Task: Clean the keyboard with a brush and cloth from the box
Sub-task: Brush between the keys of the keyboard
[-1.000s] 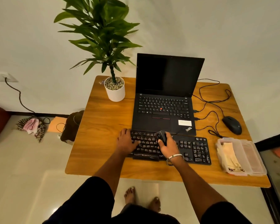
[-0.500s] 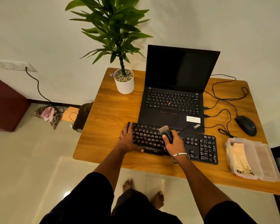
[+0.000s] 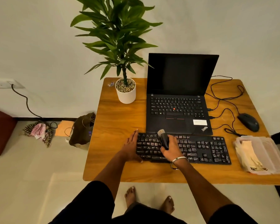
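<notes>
The black keyboard (image 3: 184, 149) lay along the near edge of the wooden table (image 3: 120, 120), at about 6 o'clock from the open laptop (image 3: 178, 102). The right hand (image 3: 171, 149) was curled round the dark handle of a brush (image 3: 163, 138), whose pale bristles pointed toward 12 o'clock at the keyboard's far edge, near the laptop's front. The left hand (image 3: 131, 147) rested flat, fingers straight, on the keyboard's left end at 9 o'clock, apparently steadying it. At 3 o'clock from the keyboard sat the clear plastic box (image 3: 265, 156) with a pale cloth (image 3: 249, 152) folded inside. A mouse (image 3: 248, 122) lay at 1 o'clock and a potted plant (image 3: 125, 91) at 11 o'clock. The brushing step seemed to be in hand, with the wiping not yet begun. The next move likely called for strokes along the key rows, working toward the number pad at the right.
</notes>
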